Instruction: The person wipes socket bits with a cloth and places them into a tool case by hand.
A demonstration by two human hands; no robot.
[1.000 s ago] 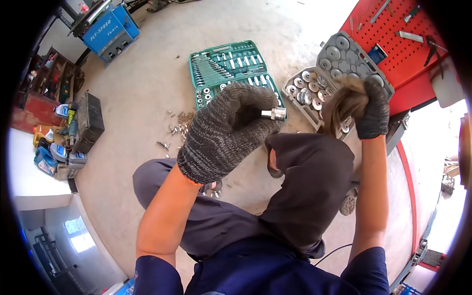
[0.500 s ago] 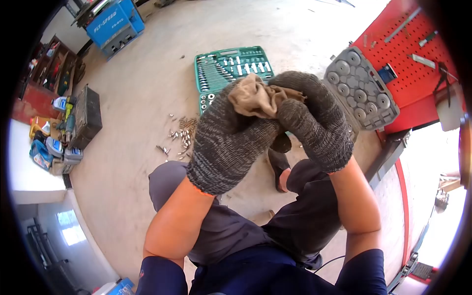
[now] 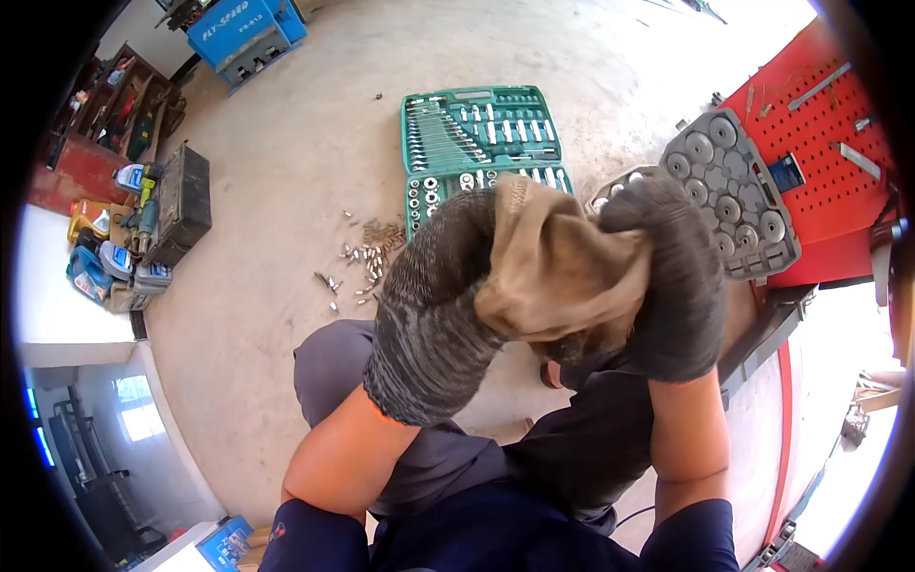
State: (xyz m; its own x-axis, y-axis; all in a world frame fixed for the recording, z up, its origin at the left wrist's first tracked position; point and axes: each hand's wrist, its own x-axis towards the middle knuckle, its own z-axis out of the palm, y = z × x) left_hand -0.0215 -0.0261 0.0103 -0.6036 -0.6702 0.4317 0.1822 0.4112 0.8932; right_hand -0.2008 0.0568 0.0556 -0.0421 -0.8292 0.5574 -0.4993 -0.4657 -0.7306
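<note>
A crumpled brown cloth (image 3: 562, 267) hangs between my two gloved hands. My left hand (image 3: 438, 305), in a grey knitted glove, is closed at the cloth's left edge; whatever lies under the cloth there is hidden. On the other side my right hand (image 3: 672, 276), slightly blurred, grips the cloth with bent fingers. Beyond them an open green socket set case (image 3: 481, 133) lies on the floor, its lower part partly covered by my hands. Small metal bits (image 3: 367, 257) are scattered on the floor left of the case.
An open grey case of round metal caps (image 3: 729, 191) leans near a red perforated panel (image 3: 829, 143) at the right. A black toolbox (image 3: 181, 205) and bottles (image 3: 91, 272) stand at the left. A blue machine (image 3: 246, 36) is at the back left.
The metal socket my left hand held a second ago is now out of sight. My right hand came over with the cloth, which now spreads wider between both hands.
</note>
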